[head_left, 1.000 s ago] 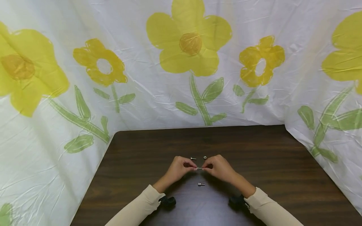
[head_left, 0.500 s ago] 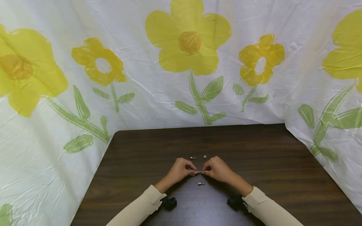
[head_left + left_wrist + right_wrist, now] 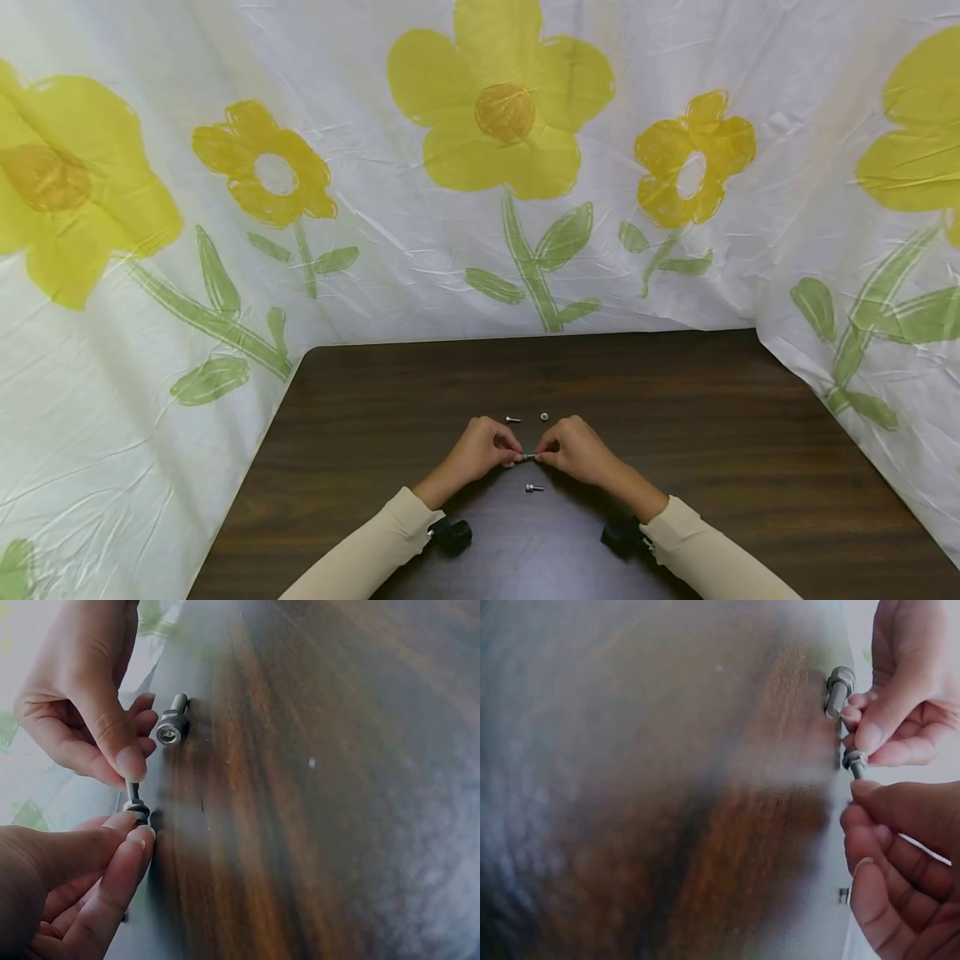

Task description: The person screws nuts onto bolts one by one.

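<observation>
Between both hands is a small silver bolt (image 3: 529, 457) with a nut (image 3: 855, 759) on its shank near the head. My left hand (image 3: 480, 447) pinches the head end between thumb and fingers. From the other side, my right hand (image 3: 581, 454) pinches the free end of the shank; the tip is hidden by its fingers. Nearer the body, a second bolt (image 3: 534, 488) lies on its side, and the left wrist view shows a nut on this socket-head bolt (image 3: 172, 724). Beyond the hands lie a third bolt (image 3: 513, 419) and a loose nut (image 3: 544, 417).
The dark wood-grain table (image 3: 360, 392) carries all the small hardware. A white curtain (image 3: 420, 275) with yellow flowers hangs along its back and sides. Black wrist devices (image 3: 452, 537) sit under the cream sleeves (image 3: 367, 542).
Both hands have come slightly nearer the body with the bolt between them since the oldest frame. In the last half second they have hardly moved. The other pieces lie where they were.
</observation>
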A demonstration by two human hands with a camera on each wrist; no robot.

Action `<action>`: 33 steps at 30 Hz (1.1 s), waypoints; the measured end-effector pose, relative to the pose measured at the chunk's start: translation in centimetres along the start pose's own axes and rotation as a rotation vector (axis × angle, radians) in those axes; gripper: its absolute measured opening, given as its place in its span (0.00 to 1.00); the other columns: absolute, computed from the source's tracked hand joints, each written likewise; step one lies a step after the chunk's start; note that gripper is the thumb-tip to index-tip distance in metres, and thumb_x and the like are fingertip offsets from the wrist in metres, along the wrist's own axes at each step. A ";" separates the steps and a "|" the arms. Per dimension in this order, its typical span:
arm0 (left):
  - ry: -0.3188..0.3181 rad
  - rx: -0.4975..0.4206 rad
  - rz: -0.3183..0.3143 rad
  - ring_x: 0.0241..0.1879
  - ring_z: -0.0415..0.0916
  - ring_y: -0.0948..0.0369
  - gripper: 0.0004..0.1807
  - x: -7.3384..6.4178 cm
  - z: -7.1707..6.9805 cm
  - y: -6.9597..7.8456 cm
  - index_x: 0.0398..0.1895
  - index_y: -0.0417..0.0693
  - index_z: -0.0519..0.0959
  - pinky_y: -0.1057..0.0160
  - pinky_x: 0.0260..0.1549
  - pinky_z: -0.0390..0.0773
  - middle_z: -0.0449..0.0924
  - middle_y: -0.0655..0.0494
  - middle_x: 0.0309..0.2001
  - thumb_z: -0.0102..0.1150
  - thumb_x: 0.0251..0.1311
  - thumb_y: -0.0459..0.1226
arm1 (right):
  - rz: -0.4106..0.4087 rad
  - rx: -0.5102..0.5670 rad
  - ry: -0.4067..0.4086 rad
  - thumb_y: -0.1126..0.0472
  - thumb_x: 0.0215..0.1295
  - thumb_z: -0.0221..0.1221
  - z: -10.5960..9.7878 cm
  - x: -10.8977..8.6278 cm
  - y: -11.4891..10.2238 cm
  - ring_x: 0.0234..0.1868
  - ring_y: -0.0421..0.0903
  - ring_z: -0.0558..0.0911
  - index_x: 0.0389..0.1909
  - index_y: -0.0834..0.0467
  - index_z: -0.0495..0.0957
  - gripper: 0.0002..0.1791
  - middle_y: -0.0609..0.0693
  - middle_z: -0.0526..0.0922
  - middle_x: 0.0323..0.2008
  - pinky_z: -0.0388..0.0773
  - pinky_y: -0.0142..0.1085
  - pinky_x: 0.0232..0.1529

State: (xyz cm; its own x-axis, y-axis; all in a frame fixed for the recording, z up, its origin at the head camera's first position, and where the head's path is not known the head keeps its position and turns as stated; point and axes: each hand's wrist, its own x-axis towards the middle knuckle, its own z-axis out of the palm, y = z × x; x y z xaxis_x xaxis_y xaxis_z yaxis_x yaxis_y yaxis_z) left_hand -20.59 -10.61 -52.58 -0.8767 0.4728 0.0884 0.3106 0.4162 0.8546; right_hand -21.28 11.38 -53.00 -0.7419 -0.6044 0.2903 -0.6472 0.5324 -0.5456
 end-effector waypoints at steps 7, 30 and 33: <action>0.018 -0.006 0.003 0.21 0.84 0.60 0.04 -0.2 -0.2 -0.1 0.27 0.36 0.87 0.69 0.22 0.82 0.87 0.49 0.25 0.70 0.55 0.22 | 0.039 -0.033 0.013 0.67 0.52 0.75 -0.1 -0.2 0.0 0.24 0.29 0.76 0.24 0.55 0.89 0.06 0.41 0.86 0.23 0.73 0.27 0.24; 0.138 0.187 0.061 0.18 0.77 0.72 0.04 0.9 -2.8 -0.3 0.33 0.46 0.89 0.70 0.17 0.74 0.86 0.60 0.26 0.75 0.55 0.32 | 0.122 -0.039 0.071 0.64 0.52 0.76 -2.8 1.1 1.3 0.24 0.31 0.77 0.32 0.56 0.86 0.09 0.38 0.82 0.22 0.74 0.30 0.26; 0.154 0.236 0.035 0.17 0.76 0.73 0.05 1.3 -3.0 -0.4 0.35 0.47 0.89 0.70 0.16 0.73 0.86 0.62 0.27 0.75 0.55 0.34 | 0.140 -0.060 0.076 0.63 0.52 0.77 -2.8 1.5 1.7 0.24 0.32 0.76 0.33 0.57 0.86 0.10 0.38 0.80 0.21 0.74 0.31 0.26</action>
State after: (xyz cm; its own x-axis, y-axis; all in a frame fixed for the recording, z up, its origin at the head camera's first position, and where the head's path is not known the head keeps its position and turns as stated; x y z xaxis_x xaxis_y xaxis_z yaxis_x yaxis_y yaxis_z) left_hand -23.02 -12.51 -51.29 -0.9037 0.3744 0.2078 0.4030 0.5796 0.7083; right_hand -23.95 13.09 -51.30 -0.8351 -0.4767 0.2746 -0.5444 0.6441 -0.5374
